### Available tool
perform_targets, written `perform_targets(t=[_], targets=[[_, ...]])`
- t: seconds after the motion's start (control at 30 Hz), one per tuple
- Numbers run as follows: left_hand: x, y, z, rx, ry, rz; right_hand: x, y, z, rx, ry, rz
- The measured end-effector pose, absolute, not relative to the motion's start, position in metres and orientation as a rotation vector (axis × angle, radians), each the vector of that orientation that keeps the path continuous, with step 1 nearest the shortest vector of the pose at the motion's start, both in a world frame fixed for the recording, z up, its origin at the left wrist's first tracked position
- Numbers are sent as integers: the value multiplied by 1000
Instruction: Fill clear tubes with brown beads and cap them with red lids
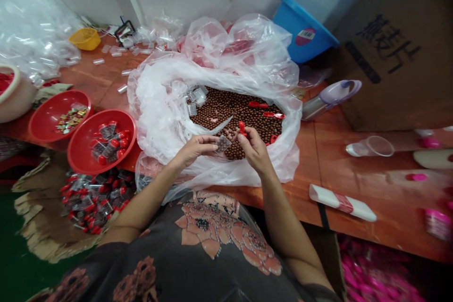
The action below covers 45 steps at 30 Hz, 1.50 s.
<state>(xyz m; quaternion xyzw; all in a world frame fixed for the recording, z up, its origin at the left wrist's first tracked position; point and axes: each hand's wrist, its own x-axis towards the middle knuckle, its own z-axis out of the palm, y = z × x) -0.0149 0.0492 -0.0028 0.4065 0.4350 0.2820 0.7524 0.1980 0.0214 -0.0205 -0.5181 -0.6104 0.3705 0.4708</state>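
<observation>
Between its thumb and fingers my left hand grips a small clear plastic container. My right hand pinches a small red plastic piece, whose exact kind I cannot make out, just right of the container. Both hands are over the near side of a large white plastic bag filled with small round brown balls. On the balls lie two red scoops, and several empty clear containers sit at the bag's far left.
At left stand a red bowl of filled, red-capped containers and a red bowl of small wrapped pieces. More capped containers fill a box below. A blue basin, a lidded jug and a large carton stand right.
</observation>
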Motion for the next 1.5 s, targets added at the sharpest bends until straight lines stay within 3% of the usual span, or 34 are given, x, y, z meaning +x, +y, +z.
perform_targets(t=[0.17, 0.6, 0.9, 1.23, 1.5], targets=[[-18, 46, -3, 854, 909, 640, 196, 17, -18, -1269, -1523, 886], [-27, 37, -4, 713, 856, 672, 187, 8, -25, -1144, -1101, 1319], [-28, 24, -9, 1007, 879, 678, 171, 4, -22, -1228, -1033, 1219], [-19, 17, -21, 971, 886, 793, 167, -1, -24, -1231, -1434, 925], [-21, 17, -10, 1025, 945, 774, 178, 0, -17, -1266, -1159, 961]])
